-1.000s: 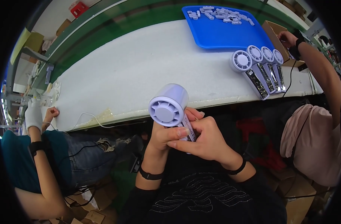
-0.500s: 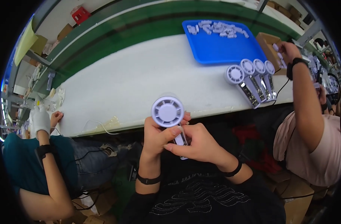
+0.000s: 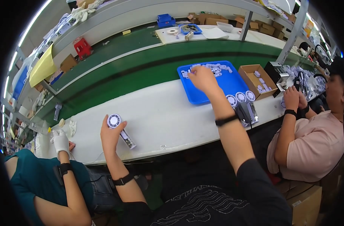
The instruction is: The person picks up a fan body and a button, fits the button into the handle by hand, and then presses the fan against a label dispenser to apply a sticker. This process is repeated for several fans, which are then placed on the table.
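Observation:
A pale lilac handheld fan (image 3: 114, 121) with a round slotted head rests on or just above the white bench at left. My left hand (image 3: 111, 133) is closed around its head, and its handle, with exposed inner parts, slants toward the near right. Over the far left of a blue tray (image 3: 202, 98) is my right hand (image 3: 203, 78), fingers bent down among small lilac plastic pieces (image 3: 219, 70). What those fingertips grip is hidden. Several similar fans (image 3: 241, 98) lie side by side below the tray, partly covered by my right forearm.
A cardboard box (image 3: 242, 74) with a few lilac pieces stands right of the tray. A co-worker in a pink shirt (image 3: 303, 141) sits at right. At left, another person's white-gloved hand (image 3: 60, 142) works over the bench (image 3: 160, 113). A shelf rail runs overhead.
Both my hands were on the fan before my chest. The left has carried it left to the bench; the right has reached forward into the tray. The co-worker's hand has left the cardboard box.

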{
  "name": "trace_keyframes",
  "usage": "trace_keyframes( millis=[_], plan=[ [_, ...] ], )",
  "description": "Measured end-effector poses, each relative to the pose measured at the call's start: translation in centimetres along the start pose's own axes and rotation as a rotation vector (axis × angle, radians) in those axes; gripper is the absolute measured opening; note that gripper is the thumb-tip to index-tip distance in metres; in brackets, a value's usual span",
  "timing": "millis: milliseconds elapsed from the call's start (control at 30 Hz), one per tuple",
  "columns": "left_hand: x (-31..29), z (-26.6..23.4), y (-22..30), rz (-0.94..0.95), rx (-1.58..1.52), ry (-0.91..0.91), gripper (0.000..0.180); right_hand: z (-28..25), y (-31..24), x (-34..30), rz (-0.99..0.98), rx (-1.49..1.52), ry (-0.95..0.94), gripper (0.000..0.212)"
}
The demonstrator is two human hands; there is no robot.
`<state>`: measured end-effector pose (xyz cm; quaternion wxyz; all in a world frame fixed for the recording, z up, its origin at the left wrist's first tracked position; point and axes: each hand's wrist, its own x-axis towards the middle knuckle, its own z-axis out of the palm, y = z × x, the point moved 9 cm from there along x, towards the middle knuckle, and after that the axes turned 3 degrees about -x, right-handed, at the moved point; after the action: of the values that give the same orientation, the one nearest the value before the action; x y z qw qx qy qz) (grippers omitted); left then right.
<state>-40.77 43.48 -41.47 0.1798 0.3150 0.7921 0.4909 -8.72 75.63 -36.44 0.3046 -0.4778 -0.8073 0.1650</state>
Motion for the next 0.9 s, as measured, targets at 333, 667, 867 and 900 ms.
trace_keyframes(
  millis=[333, 667, 867, 900],
  plan=[
    [-2.5, 1.7, 3.1, 0.473, 0.304, 0.477, 0.070, 10.3, 7.0, 8.1, 0.041, -0.373, -0.076, 0.021],
    [-10.0, 19.1, 15.6, 0.845, -0.126, 0.008, 0.037, -1.9, 6.1, 5.0, 0.132, -0.137, 0.026, 0.029],
    [-11.7, 32.0, 17.8, 0.972, -0.065, -0.479, 0.051, -14.1, 10.0, -12.1, 0.218, 0.903, 0.152, 0.056],
    [-12.3, 33.3, 17.8, 1.028, -0.021, -0.540, 0.054, -14.0, 10.5, -14.8, 0.252, 0.982, 0.141, 0.056]
  ],
)
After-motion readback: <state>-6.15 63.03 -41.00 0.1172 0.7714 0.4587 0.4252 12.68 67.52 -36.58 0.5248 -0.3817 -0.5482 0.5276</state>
